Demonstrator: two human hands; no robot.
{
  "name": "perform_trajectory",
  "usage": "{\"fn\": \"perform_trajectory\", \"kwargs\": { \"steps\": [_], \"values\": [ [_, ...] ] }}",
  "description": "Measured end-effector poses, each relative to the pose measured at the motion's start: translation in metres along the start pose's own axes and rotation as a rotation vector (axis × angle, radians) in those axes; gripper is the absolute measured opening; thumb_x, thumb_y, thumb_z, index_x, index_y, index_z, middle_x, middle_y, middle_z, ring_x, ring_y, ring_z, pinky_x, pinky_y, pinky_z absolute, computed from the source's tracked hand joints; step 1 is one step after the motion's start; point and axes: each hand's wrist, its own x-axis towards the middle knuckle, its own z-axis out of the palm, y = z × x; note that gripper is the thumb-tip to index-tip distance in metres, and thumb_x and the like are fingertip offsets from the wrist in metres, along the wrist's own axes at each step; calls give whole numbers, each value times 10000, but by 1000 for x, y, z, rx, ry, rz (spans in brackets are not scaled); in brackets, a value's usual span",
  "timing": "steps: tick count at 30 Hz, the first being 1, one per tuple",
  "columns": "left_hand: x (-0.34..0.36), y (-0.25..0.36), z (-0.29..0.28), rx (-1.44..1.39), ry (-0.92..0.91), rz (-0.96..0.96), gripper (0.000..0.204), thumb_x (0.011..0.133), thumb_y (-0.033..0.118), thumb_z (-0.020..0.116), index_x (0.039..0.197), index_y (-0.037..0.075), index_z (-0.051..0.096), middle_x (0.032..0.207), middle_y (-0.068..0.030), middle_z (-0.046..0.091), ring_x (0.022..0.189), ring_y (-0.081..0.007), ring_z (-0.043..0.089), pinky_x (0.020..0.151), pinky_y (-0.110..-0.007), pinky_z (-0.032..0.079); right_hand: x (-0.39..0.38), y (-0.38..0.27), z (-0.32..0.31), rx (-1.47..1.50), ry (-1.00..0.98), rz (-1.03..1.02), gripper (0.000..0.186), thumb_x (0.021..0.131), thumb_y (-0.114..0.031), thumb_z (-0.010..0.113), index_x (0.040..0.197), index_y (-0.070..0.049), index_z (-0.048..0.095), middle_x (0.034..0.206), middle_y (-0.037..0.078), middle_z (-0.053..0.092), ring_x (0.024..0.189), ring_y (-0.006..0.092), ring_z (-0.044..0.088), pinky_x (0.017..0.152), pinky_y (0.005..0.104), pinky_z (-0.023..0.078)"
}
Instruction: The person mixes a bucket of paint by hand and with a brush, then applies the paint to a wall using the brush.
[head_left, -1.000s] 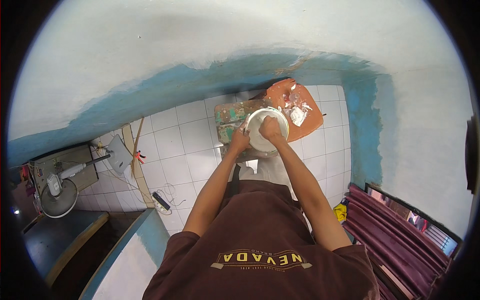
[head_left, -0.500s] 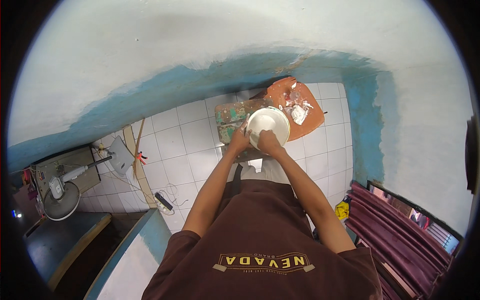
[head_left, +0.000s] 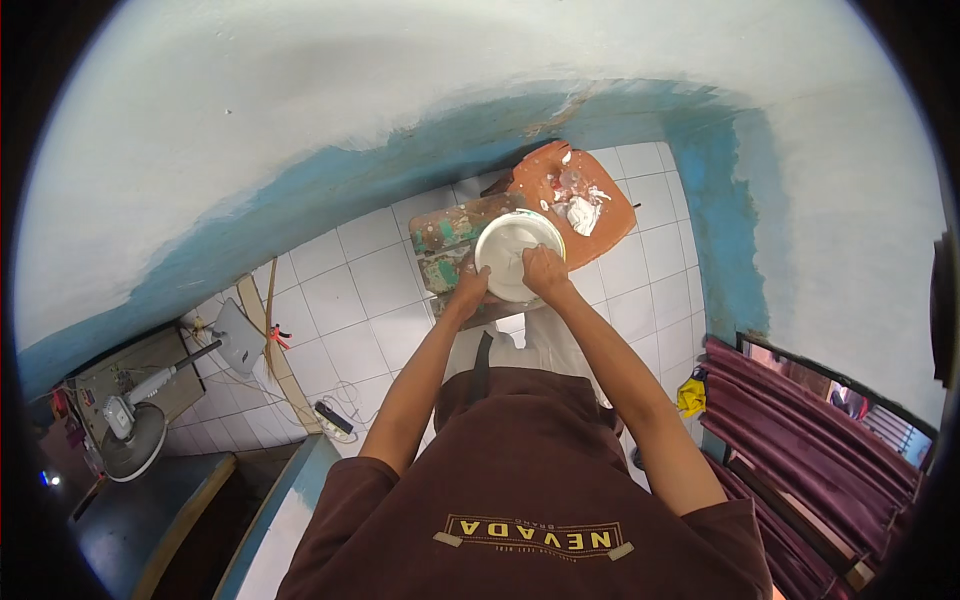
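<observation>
The left hand (head_left: pixel 469 287) clasps a white bucket (head_left: pixel 491 236) at its rim, over a paint-spotted wooden bench (head_left: pixel 440 272); the right hand (head_left: pixel 544 270) curls at the opening, its hold unclear.

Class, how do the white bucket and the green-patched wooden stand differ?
Shape: the bucket is round; the wooden stand is angular.
Colour: the bucket is whitish; the stand is brown with green patches.
Shared: the left hand partly hides both from view.
</observation>
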Motion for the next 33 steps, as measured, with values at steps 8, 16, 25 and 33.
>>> {"fn": "perform_trajectory", "kwargs": {
  "steps": [8,16,25,33],
  "values": [
    [18,-20,-19,-45,-75,57,604,925,52,472,1499,53,285,1371,-189,473,1189,-329,565,821,-440,631,1,-42,7,99,-165,14,114,796,-119,600,798,-6,617,806,248,642,806,397,673,725,496,555],
    [5,-5,-13,10,-96,192,647,924,4,458,1531,62,238,1400,-198,462,1222,-318,542,861,-419,614,29,-5,-23,-29,-85,-24,128,842,-124,574,861,-34,662,876,245,663,782,383,690,700,486,554],
    [-73,73,68,-91,-27,167,635,982,-28,381,1556,160,184,1461,-222,375,1209,-391,568,785,-473,652,-35,0,-126,-29,-165,26,150,761,-31,613,876,25,693,879,271,648,802,408,682,745,474,556],
    [-93,47,67,124,-73,389,717,967,-70,398,1582,190,135,1458,-210,374,1228,-379,547,790,-494,641,-34,-25,-153,152,31,-120,363,763,13,574,1099,-26,707,936,249,629,798,427,658,722,505,537]
  ]
}}
